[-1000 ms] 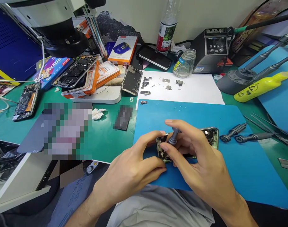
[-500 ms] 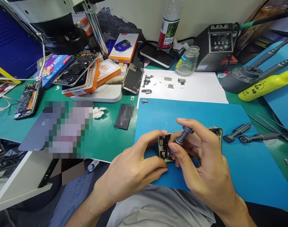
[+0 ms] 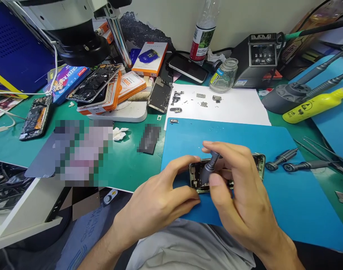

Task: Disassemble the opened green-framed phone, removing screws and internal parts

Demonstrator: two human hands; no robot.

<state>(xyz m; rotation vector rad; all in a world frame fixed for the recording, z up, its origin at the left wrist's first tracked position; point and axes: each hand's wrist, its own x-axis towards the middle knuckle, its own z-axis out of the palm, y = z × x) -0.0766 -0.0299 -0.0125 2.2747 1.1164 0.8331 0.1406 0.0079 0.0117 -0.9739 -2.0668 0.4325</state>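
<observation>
An opened phone (image 3: pixel 195 175) lies lengthwise on the blue mat (image 3: pixel 295 210), its inner parts exposed. My left hand (image 3: pixel 160 198) pinches the phone's left end, fingers at the far edge and thumb side at the near edge. In my right hand (image 3: pixel 241 191) is a dark grey screwdriver (image 3: pixel 207 171), tilted, its lower end over the left part of the phone. The index finger rests on the cap of the screwdriver. The screwdriver's tip is too small to make out, and my right hand covers the middle of the phone.
Two more screwdrivers (image 3: pixel 282 159) and tweezers (image 3: pixel 314 150) lie to the right. Small metal parts (image 3: pixel 204 104) are spread on white paper (image 3: pixel 238 108) behind the mat. A glass jar (image 3: pixel 224 77) and a bottle (image 3: pixel 202 41) stand further back. A microscope head (image 3: pixel 81 45) overhangs the left.
My right hand has shifted slightly left and the screwdriver stands more upright, with more of its shaft showing. My left hand keeps its hold on the phone. The view has shifted a little.
</observation>
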